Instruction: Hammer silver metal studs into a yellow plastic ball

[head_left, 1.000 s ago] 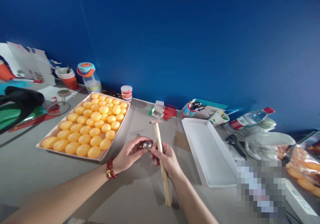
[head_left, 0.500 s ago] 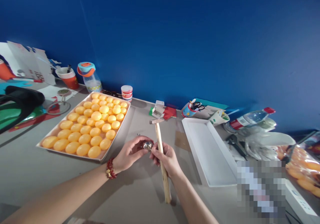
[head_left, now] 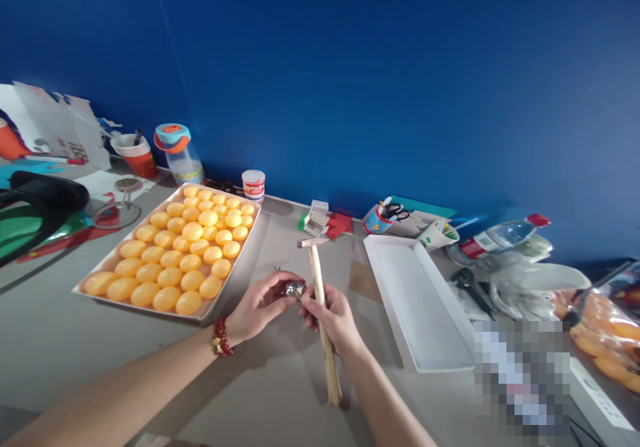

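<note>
My left hand [head_left: 263,305], with a red bead bracelet [head_left: 221,337] at the wrist, is closed on a small shiny silver ball [head_left: 295,290]. Close beside it, my right hand [head_left: 333,315] grips a hammer [head_left: 325,347] by its wooden handle. The hammer stands nearly upright in the picture, its small metal head [head_left: 313,242] at the far end. My right fingertips are next to the silver ball; whether they touch it I cannot tell. A tiny metal piece [head_left: 277,268] lies on the table just beyond my left hand.
A shallow box of orange balls [head_left: 170,277] lies at left, and a long white tray [head_left: 420,307] at right. A pen cup [head_left: 379,219], a white jar [head_left: 253,186] and a small opened carton [head_left: 317,220] stand near the blue wall. A plastic bottle [head_left: 500,237] leans at far right.
The hammer head has shifted very slightly to the left. Both hands keep their hold, and the rest looks the same.
</note>
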{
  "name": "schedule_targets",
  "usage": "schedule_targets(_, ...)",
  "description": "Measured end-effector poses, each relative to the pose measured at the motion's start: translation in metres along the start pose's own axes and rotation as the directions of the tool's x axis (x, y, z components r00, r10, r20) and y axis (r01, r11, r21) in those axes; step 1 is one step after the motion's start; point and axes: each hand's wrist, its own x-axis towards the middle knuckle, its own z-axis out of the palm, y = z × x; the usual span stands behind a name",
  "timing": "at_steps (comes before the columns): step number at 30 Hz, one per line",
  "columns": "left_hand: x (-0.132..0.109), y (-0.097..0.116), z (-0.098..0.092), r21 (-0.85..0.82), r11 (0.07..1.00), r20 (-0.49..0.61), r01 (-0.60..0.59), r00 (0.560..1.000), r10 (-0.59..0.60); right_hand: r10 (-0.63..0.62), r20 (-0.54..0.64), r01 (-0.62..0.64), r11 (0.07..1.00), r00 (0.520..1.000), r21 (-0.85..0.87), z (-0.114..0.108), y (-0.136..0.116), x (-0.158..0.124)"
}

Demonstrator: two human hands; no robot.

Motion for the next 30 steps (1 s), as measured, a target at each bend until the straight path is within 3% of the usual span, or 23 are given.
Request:
schedule_targets(13,0.0009,-0.0031,0.0021,-0.048,0.999,-0.07,-0.002,0.998,-0.002,-0.111,-0.037,0.106,0.988,0.993,-0.114,0.0046,0.004,-0.0016)
schedule_targets(30,-0.0016,-0.0068,0.0033,-0.008,1.0,-0.09,-0.005,0.996,0.004,-0.141,-0.043,0.136,0.986,0.989,-0.091,0.0063,0.0094,-0.0025)
